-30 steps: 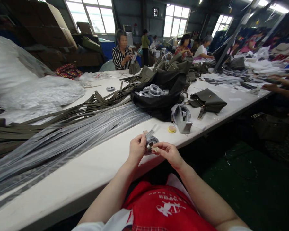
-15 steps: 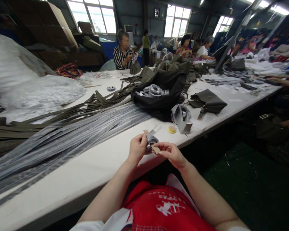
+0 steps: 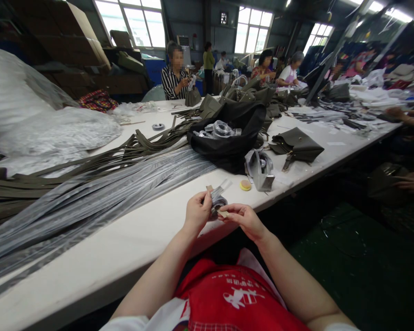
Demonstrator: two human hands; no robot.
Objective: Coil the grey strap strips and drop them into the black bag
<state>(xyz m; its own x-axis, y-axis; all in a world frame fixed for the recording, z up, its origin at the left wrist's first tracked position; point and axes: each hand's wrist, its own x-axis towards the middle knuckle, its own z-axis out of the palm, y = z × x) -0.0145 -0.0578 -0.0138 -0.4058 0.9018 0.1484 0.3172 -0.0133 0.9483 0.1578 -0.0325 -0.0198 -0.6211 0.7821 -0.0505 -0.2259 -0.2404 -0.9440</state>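
Near the table's front edge, my left hand (image 3: pixel 197 211) pinches a wrapped strap coil (image 3: pixel 219 202) with a strip of clear film (image 3: pixel 223 186) sticking up from it. My right hand (image 3: pixel 243 219) has its thumb and fingertips closed on a small tan piece (image 3: pixel 223 213) at the coil's right side. My fingers partly cover the coil. Beyond my hands lies a round yellow-rimmed item (image 3: pixel 245 185), and right of it stands a tape dispenser (image 3: pixel 262 172).
A black bag (image 3: pixel 227 147) holds several wrapped coils. Long grey wrapped straps (image 3: pixel 100 197) and olive straps (image 3: pixel 72 172) cover the table's left. An olive bag (image 3: pixel 298 145) lies right. Across the table sits a person in stripes (image 3: pixel 174 78); another person's hand (image 3: pixel 412 181) is far right.
The tan piece in my right hand has turned and shows less of its face. My hands are otherwise nearly still. At the far right, the other person's hands have shifted.
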